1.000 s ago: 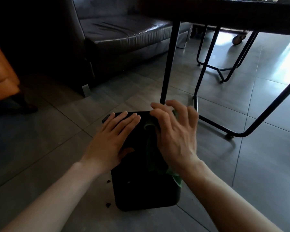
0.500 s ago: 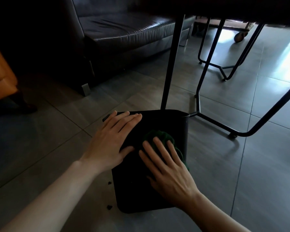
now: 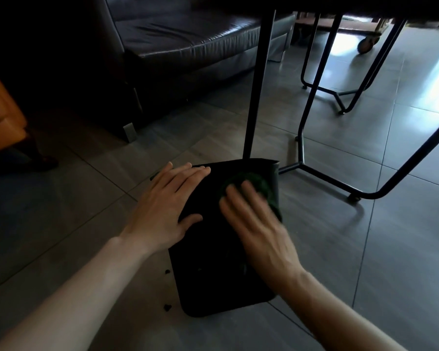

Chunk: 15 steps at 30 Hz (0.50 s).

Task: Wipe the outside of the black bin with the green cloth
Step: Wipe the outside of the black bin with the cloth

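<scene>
The black bin (image 3: pixel 213 279) lies on its side on the grey tiled floor, its far end by a table leg. My left hand (image 3: pixel 165 211) rests flat on the bin's upper left side, fingers together, holding nothing. My right hand (image 3: pixel 259 229) presses the green cloth (image 3: pixel 256 182) flat against the bin's upper face near its far right edge. Only the cloth's front edge shows beyond my fingers; the rest is under my palm. The right hand is slightly blurred.
A black table leg (image 3: pixel 259 79) stands right behind the bin, with the frame's floor bar (image 3: pixel 322 177) to the right. A dark leather sofa (image 3: pixel 188 44) is at the back left, an orange seat (image 3: pixel 0 112) at far left. Small dark crumbs (image 3: pixel 166 307) lie beside the bin.
My right hand first came back from the bin's far edge with the cloth, then slid forward and right over its upper face. The left hand has stayed put.
</scene>
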Motion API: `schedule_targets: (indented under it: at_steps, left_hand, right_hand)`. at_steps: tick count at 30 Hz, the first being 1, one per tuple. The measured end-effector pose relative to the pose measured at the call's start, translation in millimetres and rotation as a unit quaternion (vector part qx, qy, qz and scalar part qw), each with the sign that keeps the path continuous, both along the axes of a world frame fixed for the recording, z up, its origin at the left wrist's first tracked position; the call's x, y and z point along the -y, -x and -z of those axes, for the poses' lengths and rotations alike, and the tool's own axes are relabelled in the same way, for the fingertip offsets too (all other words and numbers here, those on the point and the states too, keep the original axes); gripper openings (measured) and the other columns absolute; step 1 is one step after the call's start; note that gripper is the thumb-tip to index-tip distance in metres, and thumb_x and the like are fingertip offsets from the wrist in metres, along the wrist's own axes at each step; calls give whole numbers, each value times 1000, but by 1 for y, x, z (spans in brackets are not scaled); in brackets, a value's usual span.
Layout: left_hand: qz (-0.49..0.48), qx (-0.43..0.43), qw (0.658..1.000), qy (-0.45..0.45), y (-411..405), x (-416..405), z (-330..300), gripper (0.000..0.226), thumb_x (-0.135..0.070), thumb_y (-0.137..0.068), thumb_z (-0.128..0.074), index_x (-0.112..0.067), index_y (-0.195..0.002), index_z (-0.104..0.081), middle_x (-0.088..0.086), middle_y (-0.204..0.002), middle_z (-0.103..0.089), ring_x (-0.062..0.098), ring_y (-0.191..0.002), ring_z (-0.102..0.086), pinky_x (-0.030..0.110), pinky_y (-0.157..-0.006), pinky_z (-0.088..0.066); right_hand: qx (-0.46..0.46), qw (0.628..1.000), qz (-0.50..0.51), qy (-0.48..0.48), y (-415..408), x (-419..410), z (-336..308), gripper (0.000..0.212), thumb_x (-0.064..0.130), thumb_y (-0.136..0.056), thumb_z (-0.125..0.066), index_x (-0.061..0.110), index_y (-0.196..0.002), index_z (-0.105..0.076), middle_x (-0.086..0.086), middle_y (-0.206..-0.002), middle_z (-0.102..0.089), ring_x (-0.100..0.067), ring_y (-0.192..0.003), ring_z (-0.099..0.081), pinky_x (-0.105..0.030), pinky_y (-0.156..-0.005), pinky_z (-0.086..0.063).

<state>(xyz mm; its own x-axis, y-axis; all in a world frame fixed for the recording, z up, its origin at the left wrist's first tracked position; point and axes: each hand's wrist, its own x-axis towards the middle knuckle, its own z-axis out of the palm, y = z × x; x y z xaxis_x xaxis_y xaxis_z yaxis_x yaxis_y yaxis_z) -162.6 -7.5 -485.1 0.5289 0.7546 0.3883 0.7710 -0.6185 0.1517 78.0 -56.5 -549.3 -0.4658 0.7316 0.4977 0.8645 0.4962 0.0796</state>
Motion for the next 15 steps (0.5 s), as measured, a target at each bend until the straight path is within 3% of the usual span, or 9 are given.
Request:
schedule_targets:
  at_steps: [2, 5, 7, 9, 12, 15]
  left_hand:
    - [-1, -2, 1000, -2, -1, 1, 1, 94, -41, -83, -79, -26, -159, -27, -6, -158, -41, 19, -152, -30, 36, -129, -5]
    - [1, 4, 1000, -8, 0, 5, 3, 94, -41, -82, -79, -27, -159, -26, -7, -157, -40, 19, -152, -29, 33, -129, -3]
    - [-2, 6, 1000, -10, -1, 4, 3, 95, -40, -82, -80, -26, -159, -27, -6, -157, -41, 19, -152, -30, 32, -128, 0]
    - [-9, 8, 1000, -6, -2, 0, 4, 94, -41, -81, -80, -25, -158, -28, -4, -156, -42, 21, -151, -31, 32, -128, 1]
    - [-11, 12, 1000, 1, -3, -1, 2, 94, -43, -81, -81, -25, -158, -29, -3, -154, -43, 23, -150, -33, 37, -128, -4]
    - [-7, 8, 1000, 0, -1, -1, 3, 95, -43, -81, -81, -27, -158, -27, -4, -155, -43, 21, -150, -33, 37, -128, -4]
  right_hand:
    - [75, 992, -99, -9, 4, 25, 31, 55, 21, -107, -41, 15, -160, -29, -7, -170, -20, -35, -157, -13, -48, -125, -25]
    - [178, 969, -174, 2, -5, 48, 53, 55, 24, -105, -40, 18, -159, -31, -4, -169, -25, -33, -157, -15, -44, -119, -37]
    - [132, 980, -148, 8, -11, 37, 42, 55, 23, -105, -40, 19, -159, -31, -4, -169, -25, -33, -157, -18, -45, -120, -36]
    - [11, 998, -65, 18, -13, 19, 22, 55, 24, -106, -42, 19, -160, -31, -5, -169, -24, -31, -157, -16, -47, -123, -32]
    - [-130, 989, 56, 45, -8, -2, -4, 63, 38, -105, -42, 17, -161, -25, -5, -172, -16, -30, -159, -6, -52, -123, -30]
    - [-70, 997, -20, 21, 4, 15, 19, 58, 23, -105, -50, 13, -159, -32, -8, -169, -23, -34, -158, -14, -51, -123, -31]
